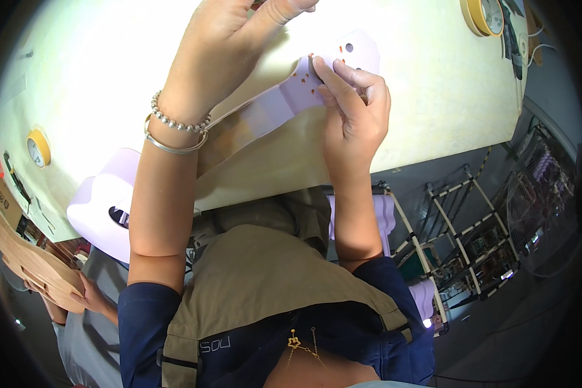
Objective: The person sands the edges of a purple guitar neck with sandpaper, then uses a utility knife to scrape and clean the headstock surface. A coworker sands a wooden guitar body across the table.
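Observation:
A long lilac piece [291, 96] with small round holes at its wide far end lies on the pale tabletop. Small orange flecks dot its surface, and a clear, glossy strip [236, 132] stretches from it toward the table's near edge. My right hand [355, 113] is closed at the piece's narrow part, thumb and curled fingers pressed there; the exact contact is partly hidden. Above and to the left, my left hand [236, 42] is raised with its thumb stretched out. Its other fingers are cut off by the top edge. Bracelets circle the left wrist.
A curved lilac shell [103, 200] with a dark opening stands at the table's left edge. Yellow tape rolls [37, 147] lie at left and far right. At lower left, another person's hand [96, 299] holds a wood-coloured board [39, 262]. Pipe racks [469, 226] and a fan [540, 207] stand right.

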`<state>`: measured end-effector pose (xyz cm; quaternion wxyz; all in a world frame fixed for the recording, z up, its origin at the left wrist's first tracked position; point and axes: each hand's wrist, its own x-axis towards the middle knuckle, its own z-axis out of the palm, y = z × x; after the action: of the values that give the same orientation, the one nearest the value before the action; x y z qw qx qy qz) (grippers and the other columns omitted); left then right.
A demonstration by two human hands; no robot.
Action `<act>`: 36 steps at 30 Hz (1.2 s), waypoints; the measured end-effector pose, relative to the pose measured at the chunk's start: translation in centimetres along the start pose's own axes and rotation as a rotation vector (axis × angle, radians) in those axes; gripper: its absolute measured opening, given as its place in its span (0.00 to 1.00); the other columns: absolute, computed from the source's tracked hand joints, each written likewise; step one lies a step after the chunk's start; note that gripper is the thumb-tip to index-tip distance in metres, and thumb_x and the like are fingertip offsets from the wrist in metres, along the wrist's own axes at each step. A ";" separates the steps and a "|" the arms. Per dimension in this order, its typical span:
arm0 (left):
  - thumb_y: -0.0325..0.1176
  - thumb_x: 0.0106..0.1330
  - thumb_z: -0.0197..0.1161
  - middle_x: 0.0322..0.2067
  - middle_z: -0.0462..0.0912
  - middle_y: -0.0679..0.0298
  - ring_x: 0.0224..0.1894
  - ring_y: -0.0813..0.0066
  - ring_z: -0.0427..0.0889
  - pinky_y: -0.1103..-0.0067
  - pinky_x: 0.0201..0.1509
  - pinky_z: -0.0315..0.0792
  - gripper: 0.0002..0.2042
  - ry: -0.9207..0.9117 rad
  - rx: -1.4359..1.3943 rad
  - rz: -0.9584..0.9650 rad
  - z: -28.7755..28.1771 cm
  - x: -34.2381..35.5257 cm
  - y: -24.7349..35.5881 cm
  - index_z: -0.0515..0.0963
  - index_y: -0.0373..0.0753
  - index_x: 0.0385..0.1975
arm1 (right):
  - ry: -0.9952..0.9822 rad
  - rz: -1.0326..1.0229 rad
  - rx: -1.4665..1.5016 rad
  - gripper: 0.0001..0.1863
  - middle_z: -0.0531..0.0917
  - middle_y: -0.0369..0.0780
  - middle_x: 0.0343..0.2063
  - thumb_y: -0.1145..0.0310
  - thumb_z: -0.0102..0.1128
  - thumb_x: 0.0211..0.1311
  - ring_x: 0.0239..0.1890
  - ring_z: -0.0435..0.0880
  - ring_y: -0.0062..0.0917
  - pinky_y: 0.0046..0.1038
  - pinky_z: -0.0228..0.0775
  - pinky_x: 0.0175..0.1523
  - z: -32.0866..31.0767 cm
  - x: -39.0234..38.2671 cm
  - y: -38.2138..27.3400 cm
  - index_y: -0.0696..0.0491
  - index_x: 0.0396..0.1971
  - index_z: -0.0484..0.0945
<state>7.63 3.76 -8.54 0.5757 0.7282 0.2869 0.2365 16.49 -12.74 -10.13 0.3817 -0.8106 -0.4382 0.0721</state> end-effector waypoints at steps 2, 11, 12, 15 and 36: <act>0.35 0.67 0.57 0.29 0.74 0.66 0.34 0.77 0.70 0.82 0.43 0.65 0.09 0.014 0.031 -0.010 0.1 -0.2 0.2 0.77 0.36 0.31 | -0.041 0.071 0.103 0.19 0.81 0.36 0.35 0.81 0.65 0.46 0.37 0.75 0.27 0.26 0.70 0.42 -0.9 -0.1 0.2 0.47 0.39 0.86; 0.38 0.74 0.50 0.34 0.75 0.70 0.40 0.83 0.71 0.85 0.50 0.63 0.12 -0.081 -0.023 -0.037 -0.8 -0.3 -1.0 0.75 0.36 0.35 | 0.117 0.132 0.081 0.17 0.83 0.36 0.39 0.80 0.64 0.51 0.39 0.76 0.27 0.25 0.69 0.46 -2.0 -0.9 3.4 0.49 0.41 0.86; 0.38 0.74 0.50 0.34 0.75 0.70 0.40 0.83 0.71 0.85 0.50 0.63 0.12 -0.086 -0.033 -0.048 -0.8 -0.4 -0.8 0.75 0.36 0.35 | 0.107 0.090 0.027 0.17 0.83 0.35 0.39 0.80 0.65 0.50 0.38 0.75 0.27 0.25 0.69 0.45 -2.1 -0.6 3.4 0.48 0.41 0.86; 0.39 0.74 0.49 0.35 0.76 0.69 0.41 0.82 0.71 0.84 0.51 0.64 0.13 -0.096 -0.020 -0.053 -0.9 -0.4 -0.8 0.75 0.36 0.35 | 0.112 0.011 -0.087 0.19 0.83 0.33 0.39 0.79 0.69 0.46 0.37 0.74 0.26 0.24 0.69 0.41 -1.8 -0.5 4.0 0.46 0.41 0.86; 0.40 0.74 0.50 0.35 0.75 0.69 0.42 0.82 0.71 0.84 0.51 0.64 0.14 -0.088 -0.006 -0.084 -0.8 -0.3 -1.0 0.75 0.36 0.35 | 0.113 -0.058 -0.113 0.18 0.82 0.31 0.32 0.79 0.70 0.41 0.33 0.74 0.24 0.24 0.70 0.37 -1.6 -0.3 4.8 0.45 0.36 0.87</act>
<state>6.68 4.28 -9.32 0.5996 0.7234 0.2909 0.1805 20.20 -15.37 -12.40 0.3615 -0.8205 -0.4428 -0.0096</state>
